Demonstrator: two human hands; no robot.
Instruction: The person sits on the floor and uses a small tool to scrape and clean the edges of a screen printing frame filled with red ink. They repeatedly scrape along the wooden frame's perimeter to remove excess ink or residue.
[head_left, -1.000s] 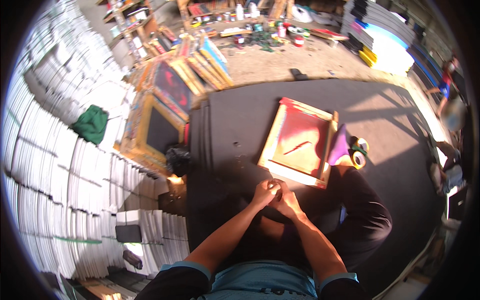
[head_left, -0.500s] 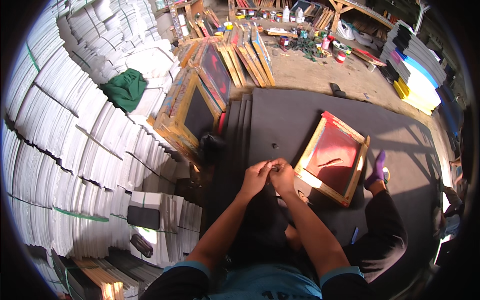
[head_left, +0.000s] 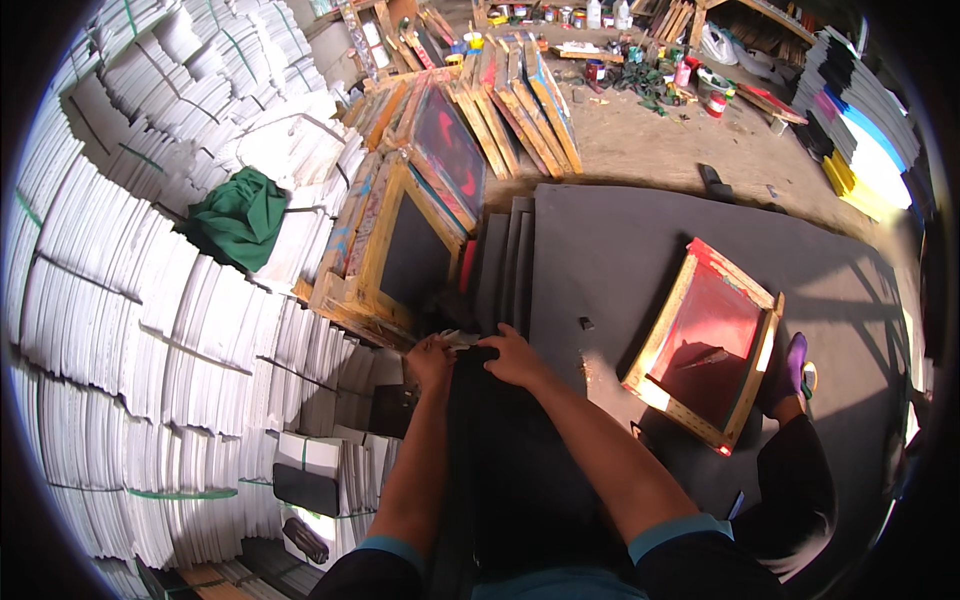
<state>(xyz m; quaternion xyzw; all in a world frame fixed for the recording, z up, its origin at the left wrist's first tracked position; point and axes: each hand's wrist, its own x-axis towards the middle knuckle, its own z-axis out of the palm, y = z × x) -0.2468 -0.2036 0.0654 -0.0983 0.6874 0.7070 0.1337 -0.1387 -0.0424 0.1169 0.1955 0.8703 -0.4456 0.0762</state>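
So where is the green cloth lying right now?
In the head view, the green cloth lies at the person's left, on the white paper stacks, beside the leaning wooden frames.

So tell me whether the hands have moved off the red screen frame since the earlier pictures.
Yes. Both hands, left hand and right hand, have shifted left, away from the red screen frame lying on the dark board, to the board's left edge beside the stacked wooden frames.

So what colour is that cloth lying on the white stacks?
Dark green: the cloth shows best in the head view, upper left.
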